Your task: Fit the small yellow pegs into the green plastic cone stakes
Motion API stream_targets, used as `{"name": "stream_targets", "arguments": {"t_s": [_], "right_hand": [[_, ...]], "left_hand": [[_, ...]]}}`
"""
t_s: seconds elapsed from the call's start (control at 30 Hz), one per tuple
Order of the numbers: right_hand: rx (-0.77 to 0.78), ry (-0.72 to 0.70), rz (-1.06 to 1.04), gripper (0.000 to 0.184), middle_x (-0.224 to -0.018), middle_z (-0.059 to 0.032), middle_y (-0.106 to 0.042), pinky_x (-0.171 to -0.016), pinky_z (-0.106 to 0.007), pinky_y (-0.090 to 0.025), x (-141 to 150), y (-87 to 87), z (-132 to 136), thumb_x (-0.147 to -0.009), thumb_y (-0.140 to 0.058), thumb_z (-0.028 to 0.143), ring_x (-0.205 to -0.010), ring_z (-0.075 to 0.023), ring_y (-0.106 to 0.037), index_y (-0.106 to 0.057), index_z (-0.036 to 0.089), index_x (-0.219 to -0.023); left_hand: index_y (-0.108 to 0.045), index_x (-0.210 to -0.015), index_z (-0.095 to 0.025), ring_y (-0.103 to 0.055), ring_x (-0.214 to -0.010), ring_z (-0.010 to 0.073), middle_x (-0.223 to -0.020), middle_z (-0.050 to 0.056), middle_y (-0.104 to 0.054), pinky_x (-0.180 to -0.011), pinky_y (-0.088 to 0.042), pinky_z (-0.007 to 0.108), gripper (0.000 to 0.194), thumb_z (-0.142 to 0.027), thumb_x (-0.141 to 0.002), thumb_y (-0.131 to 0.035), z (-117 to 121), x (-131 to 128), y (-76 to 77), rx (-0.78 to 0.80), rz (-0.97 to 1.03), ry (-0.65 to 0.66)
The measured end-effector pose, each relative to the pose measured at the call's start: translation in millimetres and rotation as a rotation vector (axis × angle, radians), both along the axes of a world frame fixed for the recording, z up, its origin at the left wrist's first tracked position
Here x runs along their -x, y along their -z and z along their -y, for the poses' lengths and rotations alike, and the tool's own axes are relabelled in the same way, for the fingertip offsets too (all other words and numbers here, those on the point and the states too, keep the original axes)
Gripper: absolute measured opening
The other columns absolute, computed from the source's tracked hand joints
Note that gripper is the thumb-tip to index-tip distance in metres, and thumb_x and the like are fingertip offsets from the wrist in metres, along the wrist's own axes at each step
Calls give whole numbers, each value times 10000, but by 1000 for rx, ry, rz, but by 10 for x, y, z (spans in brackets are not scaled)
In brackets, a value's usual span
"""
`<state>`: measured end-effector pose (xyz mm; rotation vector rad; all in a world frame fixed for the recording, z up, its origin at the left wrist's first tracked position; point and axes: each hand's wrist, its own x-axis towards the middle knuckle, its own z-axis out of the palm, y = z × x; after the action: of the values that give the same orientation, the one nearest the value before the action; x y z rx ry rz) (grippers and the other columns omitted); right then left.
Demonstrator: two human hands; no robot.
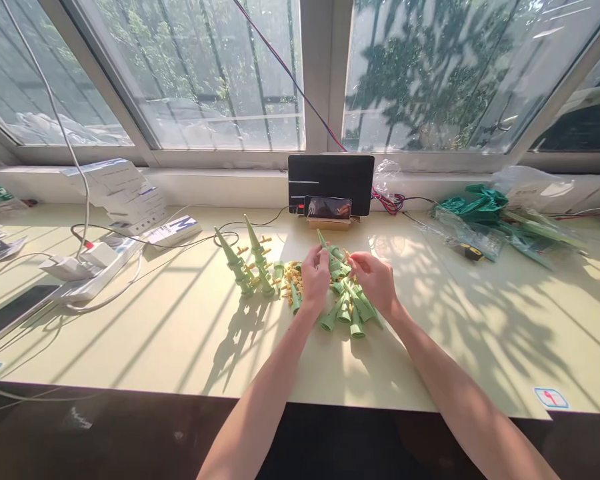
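Observation:
My left hand [314, 279] is closed round a green plastic cone [324, 243] whose tip points up and to the left. Close beside it, my right hand [376, 280] is pinched at the cone's side; what it pinches is too small to name. Under both hands lies a heap of green cones [349, 308]. A pile of small yellow pegs [291, 275] lies just left of the left hand. Further left, two green cones with yellow pegs [250, 265] stand upright on the pale table [180, 333].
A dark tablet [331, 181] with a phone [328, 207] on a wooden stand sits at the back centre. A power strip with chargers and cables [87, 263] lies at left, with paper boxes [123, 190] behind. Plastic bags of green parts [490, 213] lie at right.

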<state>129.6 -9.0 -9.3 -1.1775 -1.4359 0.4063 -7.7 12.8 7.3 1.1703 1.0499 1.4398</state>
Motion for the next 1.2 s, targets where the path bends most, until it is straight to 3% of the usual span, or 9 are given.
{"name": "stream_targets", "arguments": {"t_s": [0.23, 0.43, 0.63, 0.93, 1.2], "right_hand": [[5, -10, -23, 261, -872, -46, -714, -610, -297, -571, 59, -7, 29, -923, -596, 452, -601, -153, -649, -691, 208, -918], [1, -20, -12, 239, -869, -37, -705, -620, -296, -565, 91, -27, 72, -941, -573, 429, -597, -145, -629, -682, 217, -922], [11, -20, 0, 246, -872, -42, -710, -648, -314, -571, 98, -55, 83, -948, -556, 430, -609, -151, -622, -681, 220, -917], [-32, -18, 40, 194, -886, -44, -725, -700, -303, -578, 85, -10, 53, -935, -601, 368, -757, -173, -667, -713, 211, -956], [-40, -16, 139, 290, -931, -63, -729, -607, -274, -536, 73, -36, 47, -971, -546, 428, -767, -172, -652, -743, 218, -998]], "left_hand": [[-694, -1152, -193, -402, -530, 69, -775, 6, -580, -463, -367, 193, 356, -446, -920, -600, 11, 12, -34, 3, 14, -7], [-667, -1107, -171, -534, -678, 117, -834, 36, -600, -535, -493, 209, 349, -447, -897, -621, -3, 5, -17, 33, 24, -53], [-701, -971, -166, -549, -687, 122, -846, 55, -628, -511, -487, 204, 327, -468, -856, -653, -12, 5, -19, 47, 63, -27], [-704, -1001, -170, -540, -671, 120, -828, 49, -624, -501, -485, 205, 332, -466, -864, -645, 14, 13, -47, 61, 43, -10], [-725, -1041, -175, -573, -679, 127, -846, 61, -655, -492, -483, 201, 382, -501, -853, -660, 9, 12, -28, 50, 10, -23]]}}
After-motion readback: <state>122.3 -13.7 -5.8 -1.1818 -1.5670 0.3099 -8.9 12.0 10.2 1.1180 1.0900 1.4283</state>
